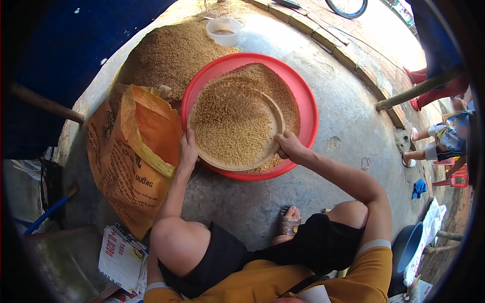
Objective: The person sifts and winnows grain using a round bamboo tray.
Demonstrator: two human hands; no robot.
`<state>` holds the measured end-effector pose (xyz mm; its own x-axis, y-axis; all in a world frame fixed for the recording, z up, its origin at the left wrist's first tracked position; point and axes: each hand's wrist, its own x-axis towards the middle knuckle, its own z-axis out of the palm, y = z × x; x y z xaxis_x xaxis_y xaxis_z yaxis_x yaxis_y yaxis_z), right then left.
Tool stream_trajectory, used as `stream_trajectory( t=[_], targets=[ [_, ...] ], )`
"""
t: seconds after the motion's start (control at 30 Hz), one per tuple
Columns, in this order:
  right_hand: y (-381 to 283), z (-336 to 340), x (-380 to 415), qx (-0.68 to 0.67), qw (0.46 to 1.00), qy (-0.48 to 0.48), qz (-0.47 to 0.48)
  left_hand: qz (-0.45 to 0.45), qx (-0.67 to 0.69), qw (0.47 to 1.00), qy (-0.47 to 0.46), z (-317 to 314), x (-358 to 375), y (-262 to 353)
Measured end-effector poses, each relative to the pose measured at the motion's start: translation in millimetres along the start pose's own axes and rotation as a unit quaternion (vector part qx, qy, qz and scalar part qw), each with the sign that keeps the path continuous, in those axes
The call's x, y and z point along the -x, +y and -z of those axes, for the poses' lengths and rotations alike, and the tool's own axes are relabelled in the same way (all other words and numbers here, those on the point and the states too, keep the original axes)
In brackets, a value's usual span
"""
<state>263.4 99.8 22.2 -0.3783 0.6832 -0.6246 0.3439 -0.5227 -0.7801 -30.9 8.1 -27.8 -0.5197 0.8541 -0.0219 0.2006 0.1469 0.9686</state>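
Observation:
My left hand (188,148) grips the left rim of a round, shallow sieve (237,166), fingers wrapped over its edge. On the opposite side, my right hand (290,145) closes on the sieve's right rim. Golden-brown grain (247,134) covers much of the sieve, and the grains toward its far side look blurred, as if tossed up. Below the sieve is a wide red basin (309,111), with more grain (285,93) inside along its far and right side. The basin's near left part is hidden by the sieve.
An open orange sack (121,166) stands left of the basin. Behind it lies a large grain heap (161,55), with a translucent tub (224,33) at its edge. Bricks (328,40) line the floor at the right, where other people stand. A dark basin (408,247) sits lower right.

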Motion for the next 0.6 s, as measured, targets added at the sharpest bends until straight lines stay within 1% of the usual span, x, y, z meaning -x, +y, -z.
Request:
stream_trajectory(
  t=[0.03,0.1,0.13,0.2,0.23,0.27,0.3,0.33,0.37,0.4,0.43,0.47,0.5,0.53,0.6],
  targets=[
    [1,2,1,0.000,1.000,-0.001,-0.002,0.002,-0.001,1.000,0.000,2,7,16],
    [3,1,5,-0.029,0.998,-0.034,-0.036,0.184,0.001,0.980,-0.071,5,21,43],
    [1,0,7,-0.028,0.998,-0.035,-0.036,0.185,0.001,0.980,-0.070,5,19,34],
    [-6,-4,15,-0.008,1.000,-0.012,0.007,0.010,-0.013,1.000,-0.019,5,9,13],
    [-12,-9,21,-0.008,1.000,-0.013,0.007,0.009,-0.013,1.000,-0.018,4,9,24],
    [-18,-13,29,-0.013,0.996,0.023,0.082,-0.107,-0.027,0.994,0.025,4,8,36],
    [-22,-15,32,-0.018,0.986,0.059,0.157,-0.221,-0.040,0.972,0.067,3,5,46],
    [-20,-14,29,-0.018,0.986,0.059,0.157,-0.221,-0.040,0.972,0.067,4,-2,36],
    [-14,-12,23,-0.007,0.987,0.055,0.152,-0.248,-0.062,0.965,0.057,6,-11,18],
    [-11,-11,19,0.004,0.988,0.052,0.147,-0.276,-0.084,0.957,0.045,5,-13,17],
    [-6,-8,17,0.003,0.988,0.054,0.146,-0.276,-0.083,0.957,0.043,3,-7,13],
    [-3,-5,13,0.003,0.995,0.038,0.091,-0.141,-0.061,0.988,0.015,-1,4,9],
    [-3,-3,12,0.003,0.999,0.022,0.035,-0.004,-0.039,0.999,-0.013,-2,11,13],
    [-2,0,13,0.001,0.999,0.023,0.033,-0.002,-0.040,0.999,-0.016,-1,15,16],
    [-6,2,18,-0.012,1.000,-0.026,0.003,0.116,0.026,0.991,-0.055,2,22,28]
  ],
)
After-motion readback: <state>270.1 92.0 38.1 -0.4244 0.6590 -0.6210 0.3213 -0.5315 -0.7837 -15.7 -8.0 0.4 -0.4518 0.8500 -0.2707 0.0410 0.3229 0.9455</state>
